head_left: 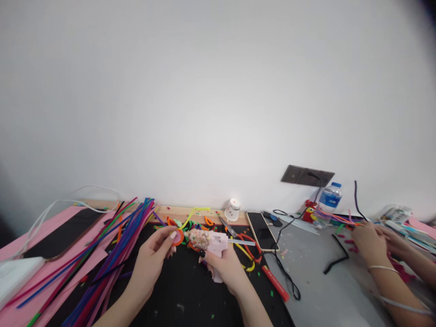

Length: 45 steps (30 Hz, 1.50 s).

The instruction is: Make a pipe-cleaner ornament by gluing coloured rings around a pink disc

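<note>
Above the black mat (pixel 184 295), the left hand (pixel 155 254) pinches an orange disc (pixel 179 239) between thumb and fingers. Just beside it, the right hand (pixel 226 269) is wrapped around a pale pink glue gun (pixel 217 243), its front end pointing toward the disc; whether they touch, I cannot tell. A glue stick (pixel 242 242) juts from the back.

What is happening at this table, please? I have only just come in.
The left hand holds a small round orange piece in its fingertips, while the right hand grips a pale pink glue gun. The gun points towards the piece, but I cannot tell if they touch. A bundle of pipe cleaners lies to the left, and a phone in a pale case to the right. Further right are another person's hands; what they hold is unclear.
</note>
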Motion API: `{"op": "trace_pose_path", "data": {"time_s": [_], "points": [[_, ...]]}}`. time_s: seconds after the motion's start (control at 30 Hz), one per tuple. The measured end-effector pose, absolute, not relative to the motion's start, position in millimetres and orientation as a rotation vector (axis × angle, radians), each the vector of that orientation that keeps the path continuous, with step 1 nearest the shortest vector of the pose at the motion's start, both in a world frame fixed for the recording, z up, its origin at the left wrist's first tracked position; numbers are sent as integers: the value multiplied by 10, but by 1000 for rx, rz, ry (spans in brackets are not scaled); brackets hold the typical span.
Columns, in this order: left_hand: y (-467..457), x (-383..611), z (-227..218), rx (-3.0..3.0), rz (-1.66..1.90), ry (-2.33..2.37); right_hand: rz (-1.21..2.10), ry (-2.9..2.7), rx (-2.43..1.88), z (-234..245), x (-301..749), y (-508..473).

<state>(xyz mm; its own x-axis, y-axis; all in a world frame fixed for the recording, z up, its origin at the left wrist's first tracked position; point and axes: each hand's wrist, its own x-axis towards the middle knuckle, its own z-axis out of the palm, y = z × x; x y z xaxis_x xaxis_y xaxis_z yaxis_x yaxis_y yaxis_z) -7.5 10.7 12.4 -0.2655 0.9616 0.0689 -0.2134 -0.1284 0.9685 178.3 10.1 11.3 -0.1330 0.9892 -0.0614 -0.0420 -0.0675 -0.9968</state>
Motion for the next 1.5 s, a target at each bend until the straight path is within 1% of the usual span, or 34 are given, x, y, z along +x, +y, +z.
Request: {"op": "trace_pose_path", "data": {"time_s": [0.3,0.67,1.0,1.5], "points": [[100,-75,149,926,1596,1161,1395,-1253,-1193,180,1776,70],[141,-111,51,1005,1635,1233,1433,-1298,-1182,204,1790,68],[152,-107,54,961,1648,1223,1442,-1333,-1188,269,1774,37],[106,-89,102,1022,1609,1241,1388,-1267,-1206,194,1790,66]]}}
